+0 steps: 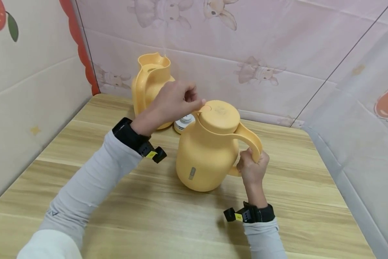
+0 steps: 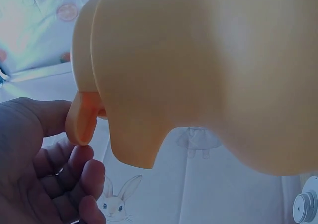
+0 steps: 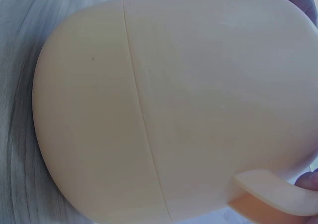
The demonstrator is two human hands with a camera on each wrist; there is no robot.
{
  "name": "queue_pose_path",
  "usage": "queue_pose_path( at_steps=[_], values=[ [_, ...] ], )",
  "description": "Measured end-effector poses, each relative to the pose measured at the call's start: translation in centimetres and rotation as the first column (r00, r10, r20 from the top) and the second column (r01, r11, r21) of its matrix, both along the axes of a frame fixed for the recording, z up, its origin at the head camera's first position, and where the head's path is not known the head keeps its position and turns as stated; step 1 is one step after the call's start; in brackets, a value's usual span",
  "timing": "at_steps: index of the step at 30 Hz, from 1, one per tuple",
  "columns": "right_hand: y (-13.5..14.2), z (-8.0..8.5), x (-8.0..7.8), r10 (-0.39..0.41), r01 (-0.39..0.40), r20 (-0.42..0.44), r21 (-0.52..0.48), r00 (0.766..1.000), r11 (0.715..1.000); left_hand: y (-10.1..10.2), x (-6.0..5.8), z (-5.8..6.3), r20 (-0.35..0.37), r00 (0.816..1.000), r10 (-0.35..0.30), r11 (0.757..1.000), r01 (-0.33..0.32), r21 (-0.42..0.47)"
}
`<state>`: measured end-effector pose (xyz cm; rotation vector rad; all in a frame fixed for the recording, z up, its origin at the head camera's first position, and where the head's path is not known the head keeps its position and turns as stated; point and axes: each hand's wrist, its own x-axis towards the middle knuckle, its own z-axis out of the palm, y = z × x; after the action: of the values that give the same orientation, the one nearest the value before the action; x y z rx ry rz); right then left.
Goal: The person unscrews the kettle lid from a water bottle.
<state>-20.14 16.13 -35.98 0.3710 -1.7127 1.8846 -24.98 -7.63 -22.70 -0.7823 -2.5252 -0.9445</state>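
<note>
A yellow insulated jug [image 1: 203, 158] stands on the table, its round lid [image 1: 221, 117] seated in the top. My right hand [image 1: 253, 167] grips the jug's handle [image 1: 250, 138] at the right side. At the spout side, my left hand [image 1: 177, 100] pinches the lid's small orange tab [image 2: 82, 119] between thumb and forefinger, its other fingers curled loosely below. The jug's spout [image 2: 136, 144] juts out beside that tab in the left wrist view. The right wrist view is filled by the jug's smooth body [image 3: 198, 95], with a seam around it.
Behind my left hand is a second yellow jug [image 1: 153, 77] without a lid in its open top. A small white-and-yellow stopper-like piece [image 1: 184, 122] sits between the two jugs. The wooden table [image 1: 168, 223] meets fabric-covered walls [image 1: 210, 72] at the back and sides.
</note>
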Motion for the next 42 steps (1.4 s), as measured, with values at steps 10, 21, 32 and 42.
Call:
queue_pose_path(
  at_steps=[10,21,32,42],
  values=[
    [0.3,-0.2,0.0,-0.007,0.007,-0.005,0.016,1.0,1.0,0.5,-0.1,0.3,-0.047,0.982,-0.181,0.982,0.183,0.041],
    [0.5,-0.2,0.1,-0.004,0.003,0.012,0.006,1.0,1.0,2.8,0.5,1.0,0.05,0.953,-0.299,0.916,0.301,-0.266],
    [0.8,-0.2,0.2,-0.007,0.007,0.016,0.014,1.0,1.0,4.8,0.5,1.1,0.064,0.946,-0.318,0.867,0.317,-0.384],
    [0.7,-0.1,0.2,-0.002,0.002,0.011,-0.004,1.0,1.0,5.2,0.2,1.2,0.006,0.946,-0.325,0.876,0.303,-0.376]
  ],
)
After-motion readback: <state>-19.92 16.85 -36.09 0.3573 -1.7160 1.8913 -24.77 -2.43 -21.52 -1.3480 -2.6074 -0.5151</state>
